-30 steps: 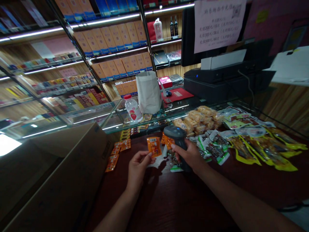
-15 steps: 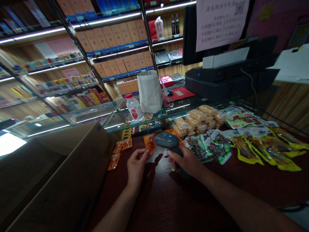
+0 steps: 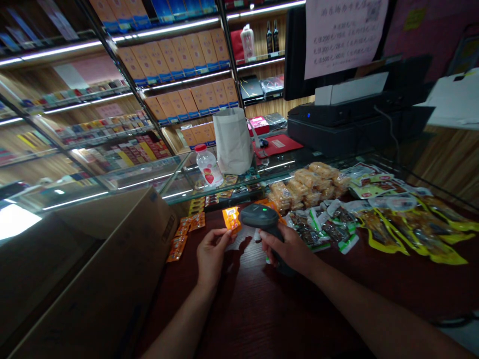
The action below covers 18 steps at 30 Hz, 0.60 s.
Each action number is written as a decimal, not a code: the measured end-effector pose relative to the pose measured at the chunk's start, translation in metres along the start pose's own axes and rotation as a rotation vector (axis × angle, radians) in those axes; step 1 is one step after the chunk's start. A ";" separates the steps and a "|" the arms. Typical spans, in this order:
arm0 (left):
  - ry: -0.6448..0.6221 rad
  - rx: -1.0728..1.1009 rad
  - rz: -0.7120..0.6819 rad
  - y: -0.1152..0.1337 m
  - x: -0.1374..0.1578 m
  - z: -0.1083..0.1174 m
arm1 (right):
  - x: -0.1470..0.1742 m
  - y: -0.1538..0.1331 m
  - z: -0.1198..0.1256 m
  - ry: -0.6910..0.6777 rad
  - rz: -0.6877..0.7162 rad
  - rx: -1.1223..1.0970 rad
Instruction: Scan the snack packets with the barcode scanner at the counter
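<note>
The left hand (image 3: pixel 210 255) pinches a small orange packet (image 3: pixel 231 218) by its lower edge and holds it upright above the dark wooden counter (image 3: pixel 262 309), label side turned toward the scanner (image 3: pixel 262 218) so the beam lights it. The right hand (image 3: pixel 288 249) is wrapped around the scanner's handle, its head just beside the packet. More orange packets (image 3: pixel 183 234) lie flat near a cardboard box (image 3: pixel 93 269).

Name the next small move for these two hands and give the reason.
Probably hold steady a moment, then lay the orange packet aside. The left hand pinches it right in front of the scanner gripped by the right hand, and the packet's face is lit brightly while the scanner shows a green light, which suggests a read.
</note>
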<state>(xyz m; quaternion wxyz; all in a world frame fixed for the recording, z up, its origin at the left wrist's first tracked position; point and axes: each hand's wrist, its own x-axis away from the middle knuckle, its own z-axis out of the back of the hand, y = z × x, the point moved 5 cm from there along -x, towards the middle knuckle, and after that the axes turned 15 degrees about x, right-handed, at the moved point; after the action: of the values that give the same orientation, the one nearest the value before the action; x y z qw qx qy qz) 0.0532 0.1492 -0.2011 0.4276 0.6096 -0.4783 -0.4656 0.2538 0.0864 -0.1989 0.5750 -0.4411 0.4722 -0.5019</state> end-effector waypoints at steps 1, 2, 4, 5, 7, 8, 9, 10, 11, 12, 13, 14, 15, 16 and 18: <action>0.005 0.007 0.006 -0.001 0.000 0.000 | 0.000 0.000 0.000 -0.002 -0.003 0.000; 0.011 0.010 0.012 -0.001 -0.001 0.000 | 0.000 0.000 0.000 -0.004 -0.006 0.000; 0.028 -0.005 0.026 -0.001 -0.004 0.003 | -0.001 0.001 0.000 0.000 -0.010 -0.002; 0.040 -0.017 0.040 0.001 -0.006 0.006 | -0.002 0.002 0.001 0.009 -0.009 -0.003; 0.063 -0.033 0.085 0.007 -0.013 0.015 | -0.003 0.004 0.003 0.035 -0.004 -0.007; 0.073 -0.034 0.107 0.012 -0.017 0.022 | -0.004 0.005 0.004 0.047 0.001 -0.012; 0.082 -0.031 0.123 0.019 -0.020 0.030 | -0.005 0.006 0.005 0.056 0.006 -0.019; 0.092 -0.027 0.134 0.026 -0.024 0.039 | -0.006 0.007 0.005 0.061 0.010 -0.029; 0.101 -0.032 0.149 0.033 -0.027 0.049 | -0.007 0.008 0.006 0.063 0.014 -0.038; 0.110 -0.049 0.168 0.039 -0.029 0.060 | -0.008 0.009 0.006 0.065 0.018 -0.045; 0.116 -0.094 0.195 0.043 -0.032 0.070 | -0.008 0.009 0.006 0.068 0.023 -0.051; 0.117 -0.163 0.226 0.046 -0.034 0.080 | -0.008 0.009 0.006 0.072 0.027 -0.056; 0.115 -0.244 0.254 0.047 -0.035 0.089 | -0.008 0.009 0.006 0.077 0.030 -0.061; 0.111 -0.327 0.274 0.046 -0.037 0.096 | -0.008 0.009 0.006 0.083 0.033 -0.065; 0.104 -0.463 0.283 0.041 -0.042 0.104 | -0.008 0.009 0.006 0.095 0.035 -0.072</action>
<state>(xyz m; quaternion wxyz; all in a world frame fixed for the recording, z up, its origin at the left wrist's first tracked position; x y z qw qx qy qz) -0.0608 0.1752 -0.1761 0.6403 0.4457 -0.4171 -0.4662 0.2604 0.0954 -0.2059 0.5444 -0.4285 0.5245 -0.4948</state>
